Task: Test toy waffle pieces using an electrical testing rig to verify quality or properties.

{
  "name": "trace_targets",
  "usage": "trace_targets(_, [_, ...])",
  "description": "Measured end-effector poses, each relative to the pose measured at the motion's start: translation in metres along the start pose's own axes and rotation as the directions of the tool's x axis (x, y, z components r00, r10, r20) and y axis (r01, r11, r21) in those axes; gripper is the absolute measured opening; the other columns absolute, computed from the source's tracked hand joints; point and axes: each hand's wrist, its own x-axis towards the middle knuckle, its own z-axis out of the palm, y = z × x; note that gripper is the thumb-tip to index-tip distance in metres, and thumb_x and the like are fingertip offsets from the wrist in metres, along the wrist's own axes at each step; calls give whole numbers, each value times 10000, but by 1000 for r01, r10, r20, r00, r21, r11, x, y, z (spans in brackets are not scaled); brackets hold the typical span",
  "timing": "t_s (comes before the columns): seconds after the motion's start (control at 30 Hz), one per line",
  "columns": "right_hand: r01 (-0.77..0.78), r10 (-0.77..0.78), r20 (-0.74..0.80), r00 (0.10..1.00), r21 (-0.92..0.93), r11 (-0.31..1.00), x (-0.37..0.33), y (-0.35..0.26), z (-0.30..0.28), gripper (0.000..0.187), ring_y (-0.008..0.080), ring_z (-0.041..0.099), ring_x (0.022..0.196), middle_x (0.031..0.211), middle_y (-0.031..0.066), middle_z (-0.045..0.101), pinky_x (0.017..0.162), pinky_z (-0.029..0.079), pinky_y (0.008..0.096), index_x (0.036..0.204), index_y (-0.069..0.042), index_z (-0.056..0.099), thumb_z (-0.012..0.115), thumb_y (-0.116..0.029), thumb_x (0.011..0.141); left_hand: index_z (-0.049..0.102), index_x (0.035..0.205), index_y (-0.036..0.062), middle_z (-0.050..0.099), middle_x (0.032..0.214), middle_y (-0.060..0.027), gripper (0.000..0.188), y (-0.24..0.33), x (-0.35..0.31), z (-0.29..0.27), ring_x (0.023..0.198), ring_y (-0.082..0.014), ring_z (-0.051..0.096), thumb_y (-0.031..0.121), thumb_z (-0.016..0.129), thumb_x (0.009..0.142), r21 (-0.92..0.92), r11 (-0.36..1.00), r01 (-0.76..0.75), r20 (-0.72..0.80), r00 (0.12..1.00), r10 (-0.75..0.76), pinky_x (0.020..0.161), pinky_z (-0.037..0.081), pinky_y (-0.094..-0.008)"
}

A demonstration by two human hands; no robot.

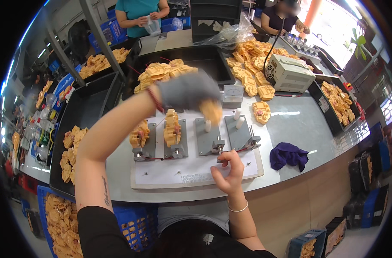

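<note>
My left hand [191, 91], in a grey glove and smeared by motion, reaches across the test board and grips a blurred orange plastic part [211, 113] above the third grey fixture [208, 139]. At that fixture's front, my bare right hand [230, 174] has its curled fingers on the small metal clamp [218, 146]; the thumb stands apart. White pegs rise from the third fixture and from the rightmost fixture [240, 133], which bears no part. Orange parts stand upright in the two left fixtures, one in the second [172, 129] and one in the leftmost [140, 134].
Behind the board lie a black tray [211, 58] with orange parts, a small panel meter [233, 93] and a beige power supply box [289, 73] beside an orange heap [252, 56]. A purple cloth [289, 156] lies right. Two people [140, 17] work across the table.
</note>
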Motion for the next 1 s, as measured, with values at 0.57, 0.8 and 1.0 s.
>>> trace_targets(0.57, [189,-204,-78,976,-167,968,-14,-35,35,451,238,540,844,984,140,566,712,469,331,1170,7,538,684,-2,743,551,1248,126,670,1119,-203,592,-43,-60,-27,1100,-342,627,576,594,867,262,347,900,146,319,-936,907,499,-445])
trace_targets(0.8, [-54,31,190,981,121,991,2,-32,79,418,207,556,795,913,119,577,694,470,314,1114,10,558,727,-47,736,595,1175,127,691,1013,-186,587,76,-73,-10,943,-350,666,626,436,910,90,513,854,662,333,-672,849,500,-423])
trace_targets(1.0, [8,-53,231,971,189,982,4,-33,73,293,214,512,653,761,87,541,585,435,314,952,-22,605,736,-81,696,687,1012,121,707,954,-149,451,87,-81,-13,892,-331,675,520,532,868,-30,453,891,447,417,-791,807,520,-417])
